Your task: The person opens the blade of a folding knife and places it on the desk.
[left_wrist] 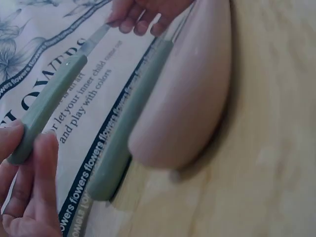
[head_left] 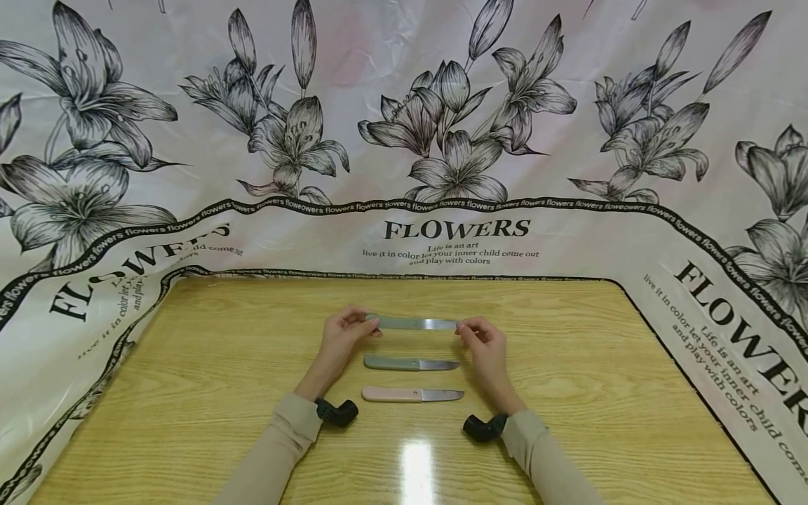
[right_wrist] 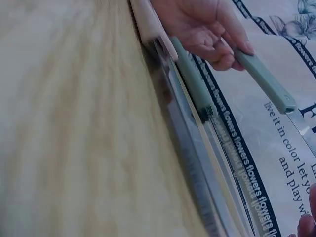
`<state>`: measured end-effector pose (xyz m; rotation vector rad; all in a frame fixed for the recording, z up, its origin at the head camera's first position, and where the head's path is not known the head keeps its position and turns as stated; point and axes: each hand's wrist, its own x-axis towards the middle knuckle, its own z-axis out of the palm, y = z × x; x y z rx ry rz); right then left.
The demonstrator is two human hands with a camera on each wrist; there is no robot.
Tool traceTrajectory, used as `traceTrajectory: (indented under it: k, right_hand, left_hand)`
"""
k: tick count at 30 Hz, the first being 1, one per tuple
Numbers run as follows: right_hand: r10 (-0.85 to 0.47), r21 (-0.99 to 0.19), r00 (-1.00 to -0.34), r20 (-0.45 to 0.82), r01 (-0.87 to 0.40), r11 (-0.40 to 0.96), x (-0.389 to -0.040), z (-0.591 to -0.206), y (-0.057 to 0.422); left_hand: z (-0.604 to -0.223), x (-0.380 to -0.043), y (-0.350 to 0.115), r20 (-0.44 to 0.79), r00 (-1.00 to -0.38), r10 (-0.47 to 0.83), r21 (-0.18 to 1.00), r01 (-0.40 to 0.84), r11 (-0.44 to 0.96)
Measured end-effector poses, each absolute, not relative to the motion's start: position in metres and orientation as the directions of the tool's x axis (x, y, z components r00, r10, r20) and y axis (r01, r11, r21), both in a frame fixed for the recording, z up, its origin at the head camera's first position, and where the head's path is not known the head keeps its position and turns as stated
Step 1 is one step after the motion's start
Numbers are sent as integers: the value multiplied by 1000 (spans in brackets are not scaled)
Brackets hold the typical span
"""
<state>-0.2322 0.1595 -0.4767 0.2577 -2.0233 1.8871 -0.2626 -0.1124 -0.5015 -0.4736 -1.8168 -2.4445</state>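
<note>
Between my two hands a green-handled knife (head_left: 398,322) is held level above the table, its blade pointing right. My left hand (head_left: 347,330) pinches the end of its handle, thumb on the near side. At the blade tip, my right hand (head_left: 485,342) pinches with thumb and fingers. Nearer to me lies a second green-handled knife (head_left: 391,363), flat on the table with its blade to the right. Below that one is a pink-handled knife (head_left: 391,395), parallel to it. In the left wrist view the pink handle (left_wrist: 192,98) looms large in front of the lying green one.
All of this is over a wood-grain table (head_left: 208,393). A white flower-printed cloth (head_left: 303,242) rises along the back and both sides. Black wrist-worn devices (head_left: 339,412) sit at both cuffs, close to the pink knife's ends.
</note>
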Motion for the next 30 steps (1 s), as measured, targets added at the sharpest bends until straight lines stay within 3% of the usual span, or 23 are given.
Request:
traceTrajectory:
  k: [6, 11, 21, 30]
  right_hand:
    - [45, -922, -944, 326, -307, 234, -252, -497, 174]
    - [-13, -891, -952, 307, -292, 348, -259, -505, 181]
    - [-134, -718, -919, 370, -374, 587, -263, -508, 184]
    - [-203, -641, -903, 380, -415, 645, -262, -506, 184]
  left_hand:
    - [-499, -269, -115, 238, -969, 68, 971, 236, -36]
    - [-502, -270, -118, 282, -956, 86, 951, 290, 108]
    - [-505, -271, -119, 300, -949, 92, 887, 313, 338]
    - [-506, -272, -122, 335, -930, 149, 819, 366, 443]
